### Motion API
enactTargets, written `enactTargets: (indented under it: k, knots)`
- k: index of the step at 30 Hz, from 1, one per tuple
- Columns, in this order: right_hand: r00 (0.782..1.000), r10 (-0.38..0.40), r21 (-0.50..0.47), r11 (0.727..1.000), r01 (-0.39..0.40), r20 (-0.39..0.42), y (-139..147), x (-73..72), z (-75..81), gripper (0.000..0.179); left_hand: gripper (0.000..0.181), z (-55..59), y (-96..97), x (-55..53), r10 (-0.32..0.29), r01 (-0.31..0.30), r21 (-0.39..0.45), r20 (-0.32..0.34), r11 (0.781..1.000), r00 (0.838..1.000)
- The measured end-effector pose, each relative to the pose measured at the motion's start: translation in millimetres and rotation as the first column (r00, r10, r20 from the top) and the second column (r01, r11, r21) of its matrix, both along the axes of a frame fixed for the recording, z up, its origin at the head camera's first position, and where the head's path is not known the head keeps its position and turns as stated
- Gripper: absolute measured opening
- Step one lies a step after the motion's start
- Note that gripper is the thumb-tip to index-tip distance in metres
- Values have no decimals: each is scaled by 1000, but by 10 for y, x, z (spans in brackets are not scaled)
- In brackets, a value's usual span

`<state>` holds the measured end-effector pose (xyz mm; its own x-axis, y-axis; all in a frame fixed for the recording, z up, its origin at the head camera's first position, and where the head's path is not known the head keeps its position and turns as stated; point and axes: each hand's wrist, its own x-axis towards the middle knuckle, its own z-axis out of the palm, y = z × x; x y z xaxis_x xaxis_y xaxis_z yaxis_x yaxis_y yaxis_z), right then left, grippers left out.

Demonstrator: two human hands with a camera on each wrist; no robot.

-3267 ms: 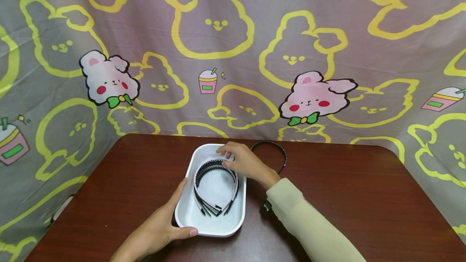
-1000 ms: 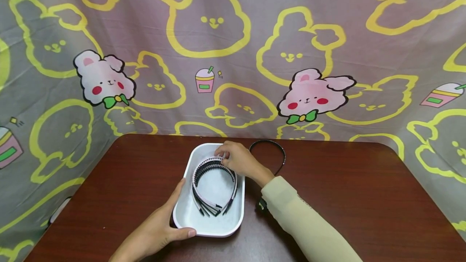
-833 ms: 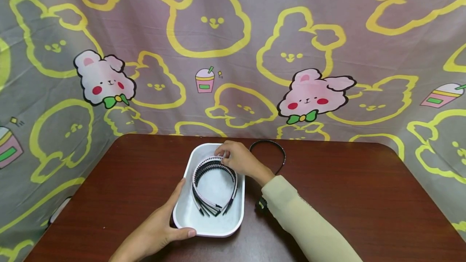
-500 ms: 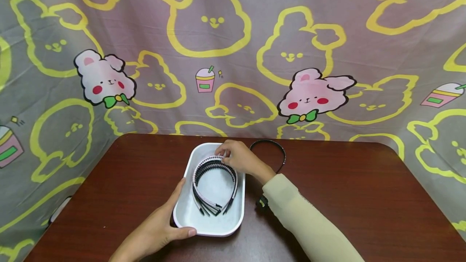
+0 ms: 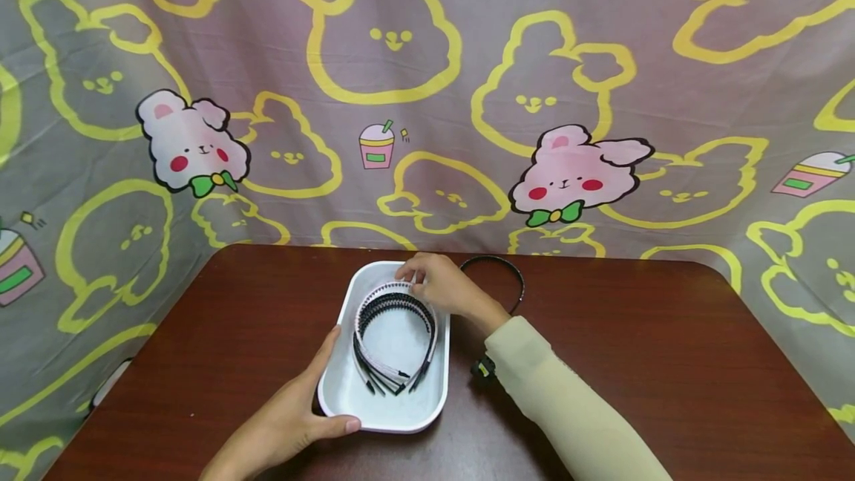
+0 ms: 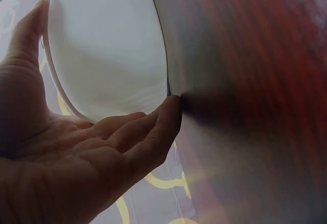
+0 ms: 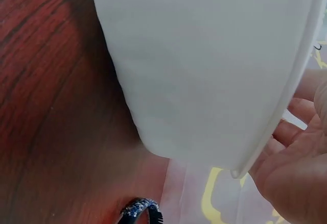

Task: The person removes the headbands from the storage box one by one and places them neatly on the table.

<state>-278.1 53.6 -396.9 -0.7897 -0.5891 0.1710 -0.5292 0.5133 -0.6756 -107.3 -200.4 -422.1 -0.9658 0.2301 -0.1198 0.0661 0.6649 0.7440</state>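
Note:
A white oblong tray (image 5: 384,414) rests on the table, with several toothed headbands, black and pale pink, nested inside it. My left hand (image 5: 283,414) grips the near left corner of the tray, thumb at the front rim and fingers along the side. In the left wrist view, the fingers of my left hand (image 6: 117,142) lie against the tray's outer wall (image 6: 107,55). My right hand (image 5: 444,284) reaches over the far right rim and pinches the uppermost pale pink headband (image 5: 361,321) near its top; the fingertips are partly hidden. Black headbands (image 5: 387,305) lie beneath it.
Beyond the tray's right side, a black glittery headband (image 5: 523,284) lies on the brown table (image 5: 634,347), partly behind the right wrist; its sparkling band (image 7: 138,206) also shows in the right wrist view. A patterned curtain (image 5: 427,132) hangs behind the table.
My right hand has risen slightly and shifted right, and the pale pink headband has moved up with it, widening the gap to the black ones. The left hand and tray stay put.

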Motion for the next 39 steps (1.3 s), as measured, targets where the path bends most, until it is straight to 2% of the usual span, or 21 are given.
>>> enactTargets:
  k: [13,20,26,39]
  knots:
    - [994,-82,-71,994,87,70,124,0,96,27,129,-3,-7,3,7,-7,-12,22,1000,1000]
    - [987,-137,-80,986,144,81,209,-8,186,23,129,4,-1,0,13,-12,-23,33,1000,999]
    - [983,-156,-82,983,164,98,312,4,270,26,129,-2,6,0,6,-6,-36,4,999,1000]
    - [968,-228,-113,964,240,109,614,-12,315,31,129,7,10,6,16,-15,-45,26,999,1000]
